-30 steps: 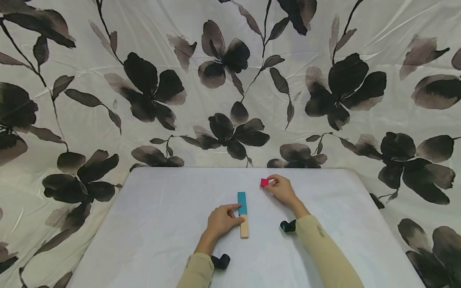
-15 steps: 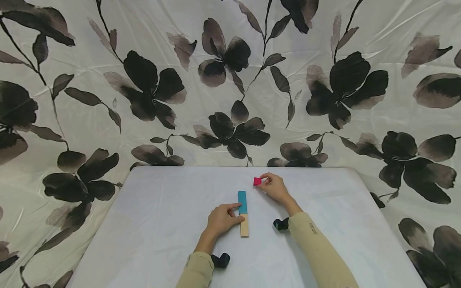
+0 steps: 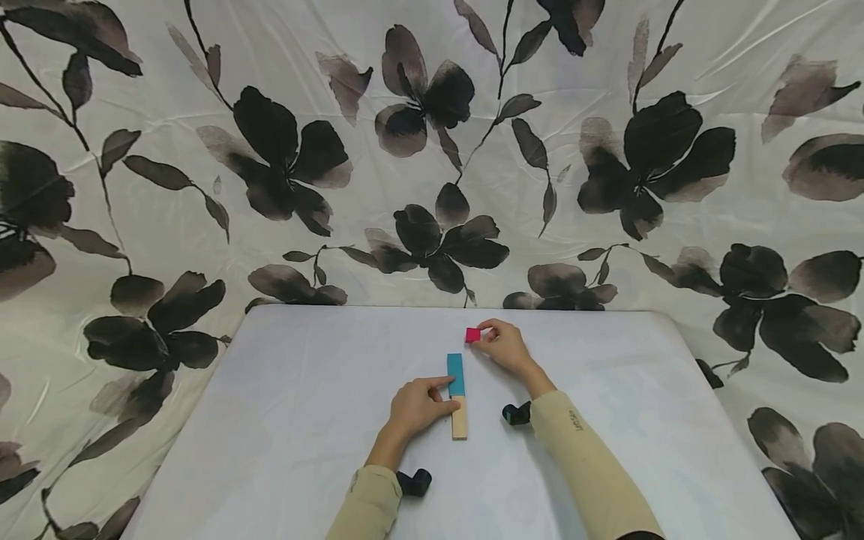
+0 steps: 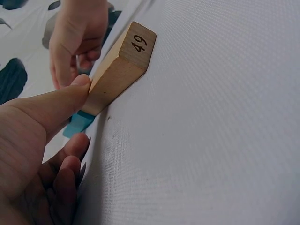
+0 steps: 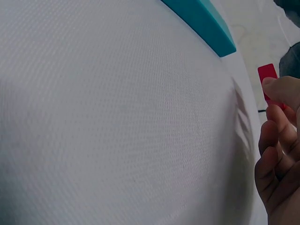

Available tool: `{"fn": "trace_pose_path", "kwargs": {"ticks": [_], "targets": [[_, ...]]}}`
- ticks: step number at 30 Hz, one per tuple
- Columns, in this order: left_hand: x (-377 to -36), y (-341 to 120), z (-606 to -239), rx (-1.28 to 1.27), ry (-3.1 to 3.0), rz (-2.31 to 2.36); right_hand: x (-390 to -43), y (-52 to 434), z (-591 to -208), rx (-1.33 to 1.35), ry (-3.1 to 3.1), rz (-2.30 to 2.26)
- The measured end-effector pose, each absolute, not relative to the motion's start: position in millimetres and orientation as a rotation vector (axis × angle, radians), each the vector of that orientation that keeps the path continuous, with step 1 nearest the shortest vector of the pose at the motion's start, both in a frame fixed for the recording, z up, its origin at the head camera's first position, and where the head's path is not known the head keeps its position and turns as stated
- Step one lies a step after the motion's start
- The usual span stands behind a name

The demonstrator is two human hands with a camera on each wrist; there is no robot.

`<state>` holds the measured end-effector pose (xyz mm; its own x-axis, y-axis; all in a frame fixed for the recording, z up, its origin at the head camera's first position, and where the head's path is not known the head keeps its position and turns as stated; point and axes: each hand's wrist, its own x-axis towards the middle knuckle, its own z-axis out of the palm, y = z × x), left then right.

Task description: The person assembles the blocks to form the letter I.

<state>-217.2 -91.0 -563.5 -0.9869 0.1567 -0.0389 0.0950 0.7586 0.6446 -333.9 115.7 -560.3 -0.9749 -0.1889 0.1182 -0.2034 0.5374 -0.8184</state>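
A natural wood block (image 3: 460, 418) and a blue block (image 3: 455, 366) lie end to end in a line on the table. My left hand (image 3: 414, 407) rests against their left side, index fingertip on the blue block and thumb on the wood one. The left wrist view shows the number 49 on the wood block's near end (image 4: 138, 43). Beyond the blue block's far end, my right hand (image 3: 504, 346) pinches a small red block (image 3: 472, 335) between thumb and fingers. In the right wrist view the red block (image 5: 267, 72) is partly covered by the thumb.
The table (image 3: 290, 420) has a white cover. A floral cloth (image 3: 418, 150) hangs behind its far edge. Black wrist cameras, one by the left wrist (image 3: 415, 483) and one by the right (image 3: 516, 414), stick out over the table.
My right hand has carried the red block leftward, closer to the far end of the blue block. The left hand and the two lined-up blocks have stayed put; the head view has shifted slightly.
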Motion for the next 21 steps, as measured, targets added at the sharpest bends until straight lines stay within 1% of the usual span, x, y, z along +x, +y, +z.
{"fn": "trace_pose_path", "kwargs": {"ticks": [13, 21], "targets": [[-219, -92, -563, 0.201, 2.864, 1.010, -336, 98, -561, 0.346, -2.740, 1.511], [-217, -92, -562, 0.223, 2.863, 1.039, -336, 92, -566, 0.394, -2.732, 1.507]]}}
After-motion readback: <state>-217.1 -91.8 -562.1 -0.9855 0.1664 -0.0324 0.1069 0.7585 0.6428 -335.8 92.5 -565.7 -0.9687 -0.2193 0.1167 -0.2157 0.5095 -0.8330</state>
